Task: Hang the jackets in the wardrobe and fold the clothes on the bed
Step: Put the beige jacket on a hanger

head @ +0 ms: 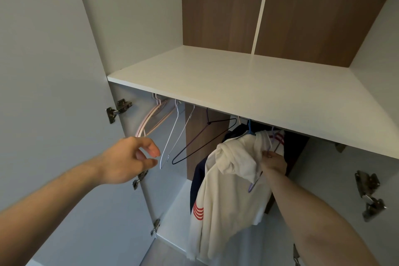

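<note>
Looking into the open wardrobe point(237, 84), we have both arms stretched toward the space under its white shelf. Our right hand point(273, 163) is pressed up against the cream jacket point(226, 190), fingers curled into the fabric near the collar, gripping it where the purple hanger point(254, 183) pokes out below the hood; we cannot tell whether the fingers also catch the hanger itself. The jacket, with red stripes on its sleeve, hangs just under the shelf at the right of the row, draped in front of a dark garment point(197, 181). Our left hand point(129, 160) floats free in front of the left door, fingers loosely bent and thumb apart, holding nothing, its fingertips just beside the white wire hanger point(170, 142). Next along hang a black wire hanger point(203, 142) and, by the left wall, pink hangers point(149, 119), all bare.
</note>
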Motion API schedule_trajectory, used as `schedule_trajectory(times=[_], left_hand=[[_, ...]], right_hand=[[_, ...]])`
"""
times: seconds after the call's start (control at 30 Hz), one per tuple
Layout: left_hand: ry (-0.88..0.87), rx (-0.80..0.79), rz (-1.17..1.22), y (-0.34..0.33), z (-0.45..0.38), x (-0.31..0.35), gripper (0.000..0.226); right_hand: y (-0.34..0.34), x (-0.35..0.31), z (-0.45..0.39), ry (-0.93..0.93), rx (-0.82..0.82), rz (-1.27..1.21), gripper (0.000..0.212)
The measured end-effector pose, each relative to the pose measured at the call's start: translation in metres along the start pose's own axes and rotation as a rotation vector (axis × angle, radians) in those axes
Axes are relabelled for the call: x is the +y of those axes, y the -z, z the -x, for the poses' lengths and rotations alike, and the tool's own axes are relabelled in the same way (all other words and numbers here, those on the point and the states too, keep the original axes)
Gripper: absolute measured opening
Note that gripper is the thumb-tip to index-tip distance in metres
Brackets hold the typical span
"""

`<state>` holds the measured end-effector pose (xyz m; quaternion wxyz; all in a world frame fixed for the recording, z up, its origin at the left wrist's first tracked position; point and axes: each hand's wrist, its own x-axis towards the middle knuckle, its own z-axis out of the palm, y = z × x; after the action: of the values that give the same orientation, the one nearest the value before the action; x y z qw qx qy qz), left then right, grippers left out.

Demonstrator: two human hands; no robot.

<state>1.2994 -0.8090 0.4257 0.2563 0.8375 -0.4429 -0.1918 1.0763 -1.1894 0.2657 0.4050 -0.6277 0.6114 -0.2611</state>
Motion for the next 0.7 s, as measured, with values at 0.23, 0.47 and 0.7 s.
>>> schedule_trajectory(times=[0.23, 0.47, 0.7], left_hand=[[-0.046, -0.012, -0.014, -0.011, 0.009, 0.008, 0.009], [-0.121, -0.055, 0.009, -0.015, 0.038, 0.028, 0.009], [-0.146, -0.105, -0.001, -0.037, 0.097, 0.022, 0.013]], right_hand=[[0.01, 0.023, 0.045, 0.068, 0.217, -0.127, 0.032], [0.005, 0.015, 0.111, 0.123, 0.185, -0.302, 0.025], [-0.011, 0.063, 0.21, -0.005, 0.209, -0.342, 0.025]])
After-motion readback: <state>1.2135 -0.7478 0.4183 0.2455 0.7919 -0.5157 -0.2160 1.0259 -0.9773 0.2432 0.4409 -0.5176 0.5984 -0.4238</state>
